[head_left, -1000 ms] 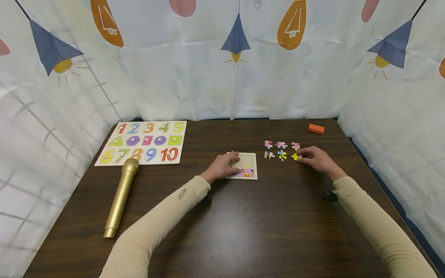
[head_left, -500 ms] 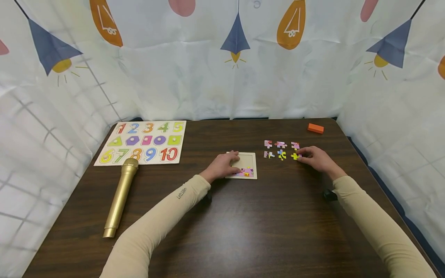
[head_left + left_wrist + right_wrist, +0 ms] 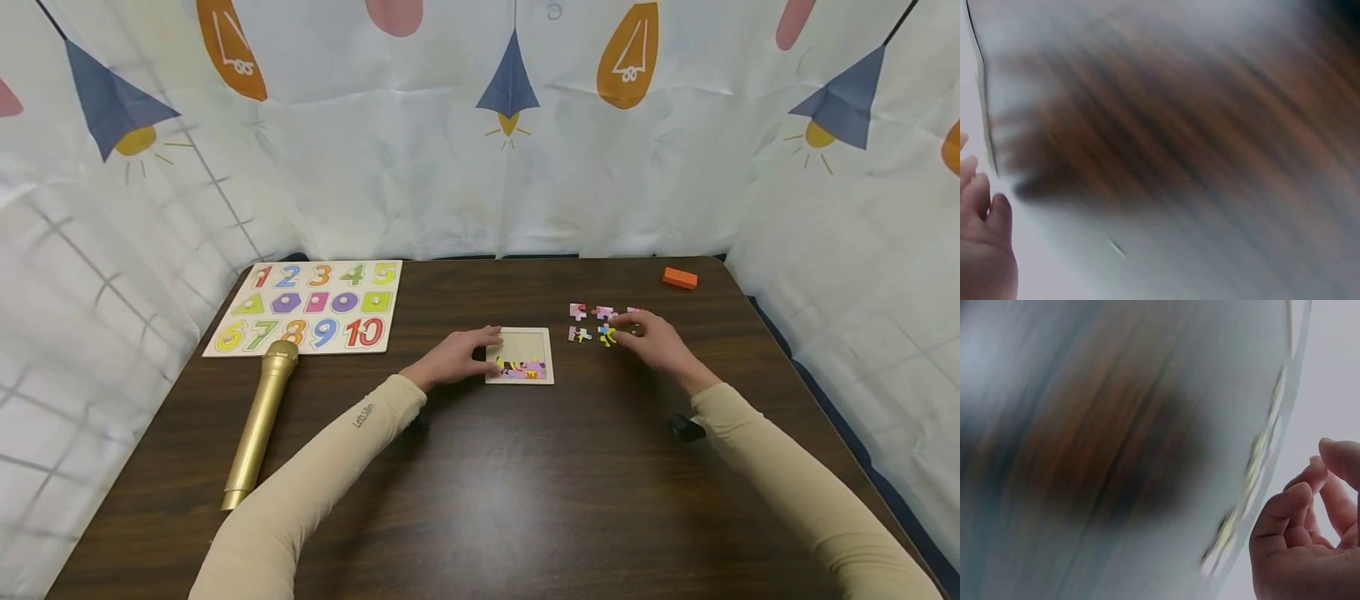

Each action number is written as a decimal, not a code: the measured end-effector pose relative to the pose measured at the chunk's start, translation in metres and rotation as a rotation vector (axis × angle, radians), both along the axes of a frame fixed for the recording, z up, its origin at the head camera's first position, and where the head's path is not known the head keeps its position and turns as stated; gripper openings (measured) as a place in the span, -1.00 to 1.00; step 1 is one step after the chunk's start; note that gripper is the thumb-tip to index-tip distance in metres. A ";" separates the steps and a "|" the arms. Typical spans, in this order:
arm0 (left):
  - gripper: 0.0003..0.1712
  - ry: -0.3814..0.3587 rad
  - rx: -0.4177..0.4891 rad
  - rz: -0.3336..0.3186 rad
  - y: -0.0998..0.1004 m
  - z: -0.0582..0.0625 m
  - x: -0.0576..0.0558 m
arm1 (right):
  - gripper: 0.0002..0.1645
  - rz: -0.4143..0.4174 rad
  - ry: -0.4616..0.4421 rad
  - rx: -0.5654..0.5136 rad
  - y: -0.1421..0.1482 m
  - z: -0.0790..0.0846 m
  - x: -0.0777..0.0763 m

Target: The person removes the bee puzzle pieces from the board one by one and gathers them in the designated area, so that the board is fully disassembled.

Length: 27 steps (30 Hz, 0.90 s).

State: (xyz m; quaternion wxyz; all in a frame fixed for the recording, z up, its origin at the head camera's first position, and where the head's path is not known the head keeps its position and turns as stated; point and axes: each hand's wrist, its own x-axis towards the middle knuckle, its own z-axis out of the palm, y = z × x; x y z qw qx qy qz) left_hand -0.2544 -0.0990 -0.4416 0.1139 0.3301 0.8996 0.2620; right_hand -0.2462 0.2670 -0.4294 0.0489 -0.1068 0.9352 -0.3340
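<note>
A small square puzzle tray (image 3: 525, 342) lies mid-table, its lower strip filled with joined pink and yellow pieces (image 3: 525, 369). At its left border is my left hand (image 3: 453, 358), thumb and fingers spread, tips over the edge. To the right of the tray, my right hand (image 3: 655, 340) is over the loose pieces, fingertips close to a blue-and-yellow jigsaw piece (image 3: 606, 335). In the right wrist view, no piece shows between its bent fingers (image 3: 1288, 500). That hand partly covers the pieces at the right end of the rows.
More loose jigsaw pieces (image 3: 577, 311) lie in two rows. A number board (image 3: 306, 310) stands back left with a gold microphone (image 3: 262, 417) overlapping its front edge. An orange block (image 3: 679, 278) sits at the back right. Patterned curtains (image 3: 420, 167) surround the table (image 3: 510, 467).
My right hand has moved left, from the yellow piece to beside the blue-and-yellow one. My left hand has drawn back left, uncovering more of the joined pieces in the tray.
</note>
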 end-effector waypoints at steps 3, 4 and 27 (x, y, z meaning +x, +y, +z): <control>-0.37 -0.012 0.000 -0.024 -0.008 -0.002 0.000 | -0.63 0.064 0.012 -0.039 -0.026 0.001 0.004; -0.37 -0.015 -0.001 -0.028 -0.010 -0.003 0.000 | -0.64 0.086 0.010 -0.051 -0.035 0.001 0.006; -0.38 -0.063 0.012 0.000 -0.011 -0.004 0.001 | -0.67 0.272 -0.022 -0.057 -0.164 -0.016 0.014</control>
